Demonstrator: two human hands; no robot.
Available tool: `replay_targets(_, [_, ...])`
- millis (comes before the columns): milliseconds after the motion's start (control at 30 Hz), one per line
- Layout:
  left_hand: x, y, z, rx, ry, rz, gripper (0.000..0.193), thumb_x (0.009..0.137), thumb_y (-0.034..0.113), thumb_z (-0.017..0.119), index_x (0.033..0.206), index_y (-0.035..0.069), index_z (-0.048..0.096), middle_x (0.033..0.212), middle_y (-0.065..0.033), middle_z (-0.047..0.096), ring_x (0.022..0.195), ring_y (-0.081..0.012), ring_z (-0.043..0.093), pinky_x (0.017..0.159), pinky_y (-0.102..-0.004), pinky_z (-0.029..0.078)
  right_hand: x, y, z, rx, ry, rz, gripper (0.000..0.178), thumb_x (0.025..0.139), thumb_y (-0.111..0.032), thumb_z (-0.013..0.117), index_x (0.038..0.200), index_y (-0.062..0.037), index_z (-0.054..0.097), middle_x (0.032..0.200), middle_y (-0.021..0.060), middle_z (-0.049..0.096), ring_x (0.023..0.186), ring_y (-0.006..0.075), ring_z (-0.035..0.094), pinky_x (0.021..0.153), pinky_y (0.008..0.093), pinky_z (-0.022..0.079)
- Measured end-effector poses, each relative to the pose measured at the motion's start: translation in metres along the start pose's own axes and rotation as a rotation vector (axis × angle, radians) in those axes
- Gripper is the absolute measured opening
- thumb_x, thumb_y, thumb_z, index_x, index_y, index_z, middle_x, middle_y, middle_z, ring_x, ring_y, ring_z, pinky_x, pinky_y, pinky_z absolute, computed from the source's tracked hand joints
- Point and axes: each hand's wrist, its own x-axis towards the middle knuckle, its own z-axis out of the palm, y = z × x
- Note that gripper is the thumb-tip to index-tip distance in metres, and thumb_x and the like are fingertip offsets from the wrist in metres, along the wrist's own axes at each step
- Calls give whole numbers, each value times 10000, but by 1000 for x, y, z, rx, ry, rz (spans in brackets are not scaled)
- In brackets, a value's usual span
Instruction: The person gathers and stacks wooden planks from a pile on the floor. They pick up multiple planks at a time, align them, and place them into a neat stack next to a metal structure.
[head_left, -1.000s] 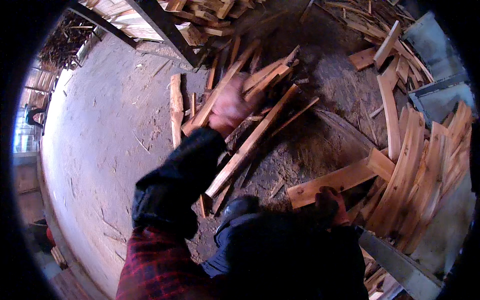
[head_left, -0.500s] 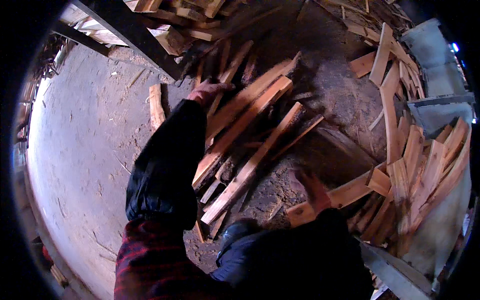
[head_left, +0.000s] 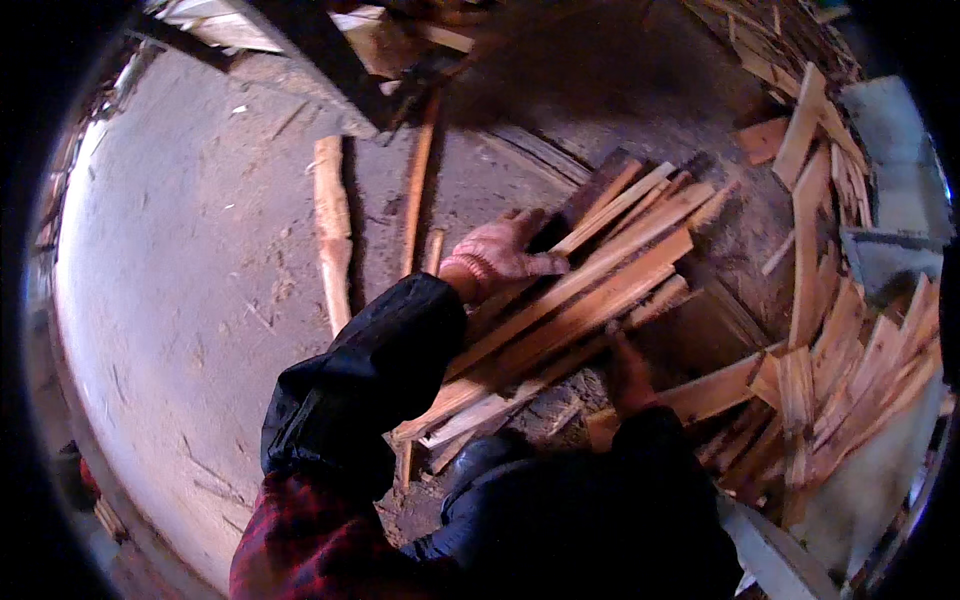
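A loose bundle of long, rough wood strips lies slantwise on the ground in front of me, some edges dark with bark. My left hand, in a pinkish knit glove, rests against the bundle's upper left side. Its thumb and fingers are spread apart, the thumb touching the strips. At the lower right side of the bundle, my right hand is against the wood. Shadow and the strips hide most of its fingers. Under my right wrist lies a wide flat board.
A single pale strip and a thin reddish strip lie left of the bundle. Stacked wood pieces fill the right side beside a grey metal panel. A dark beam slants across the upper left.
The spread-out strips are now gathered closer together, farther right. My left hand has moved right and toward me with them. My right hand has moved up slightly against the wood.
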Motion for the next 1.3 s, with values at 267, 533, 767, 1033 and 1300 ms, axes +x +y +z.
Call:
replay_targets(267, [-55,-82,-118,592,710,-728,1055,685,619,736,1407,-42,343,1458,-255,363,1357,-437,324,1086,-543,303,26,18,-26,-197,61,-60,480,1000,-375,439,1273,1,556,1230,82,589,1121,188,535,1010,313,389])
replay_targets(533, [-78,-145,-109,251,567,-583,434,682,328,763,942,-12,694,808,-210,694,789,-328,698,741,-422,557,-1,-8,13,-273,75,-83,485,1000,-376,431,1244,16,581,1202,91,612,1098,169,542,994,299,392])
replay_targets(767, [-48,-43,-49,4,444,-20,678,678,414,811,1179,16,587,1171,-238,557,1142,-387,537,985,-408,433,2,-10,-1,-354,164,-111,623,943,-457,542,1325,35,523,1360,117,528,1228,220,467,1072,342,327])
replay_targets(1033, [3,-51,-60,173,525,-510,655,797,551,666,1074,-38,592,1014,-282,647,1015,-418,619,851,-448,486,15,8,-9,-112,50,-89,411,1010,-237,442,1353,-18,497,1235,109,592,1149,205,509,1037,311,360])
replay_targets(1300, [24,-77,-89,529,294,-379,610,766,527,671,1058,-8,666,1001,-262,667,975,-390,653,814,-449,520,3,25,-22,-691,-14,-545,422,1022,-201,394,1396,-15,453,1295,114,559,1164,185,485,1053,323,340])
